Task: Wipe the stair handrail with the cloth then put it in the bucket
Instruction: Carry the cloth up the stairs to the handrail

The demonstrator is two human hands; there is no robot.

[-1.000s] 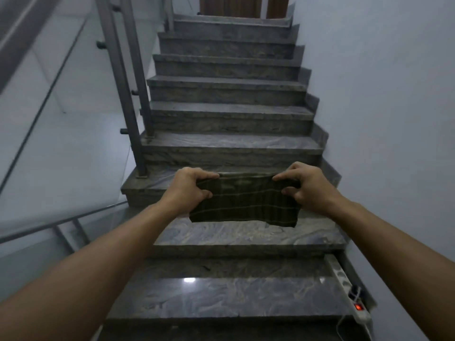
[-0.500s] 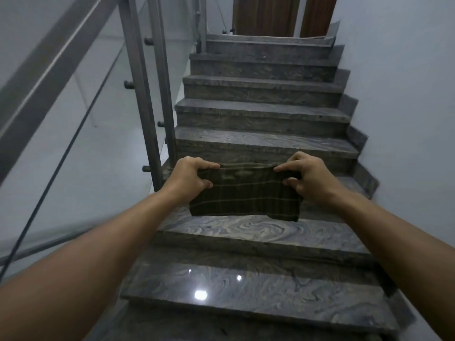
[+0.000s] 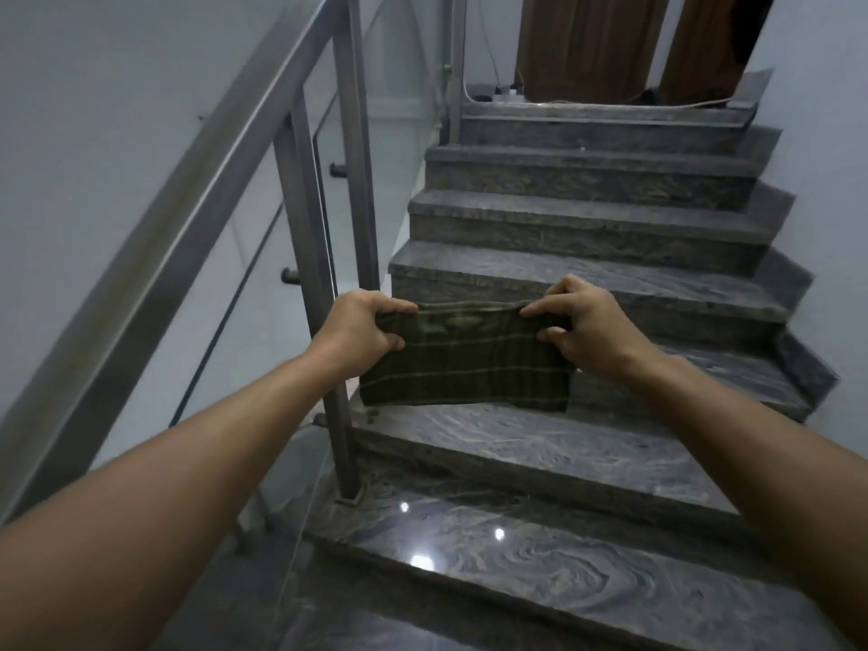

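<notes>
A dark olive cloth (image 3: 465,368) with pale stripes hangs stretched between both hands, in front of me above the steps. My left hand (image 3: 359,328) grips its upper left corner and my right hand (image 3: 582,326) pinches its upper right corner. The steel handrail (image 3: 188,213) slopes up on the left, from bottom left to top centre, apart from the cloth. My left hand is close to one of its upright posts (image 3: 314,293). No bucket is in view.
Grey marble steps (image 3: 563,462) rise ahead to a landing with brown wooden doors (image 3: 587,44). Glass panels (image 3: 263,274) fill the railing on the left. A white wall (image 3: 826,133) closes the right side. A cable lies across the top landing.
I have moved up the stairs and the view has swung left, bringing the handrail closer and larger. Both hands still hold the cloth stretched the same way.
</notes>
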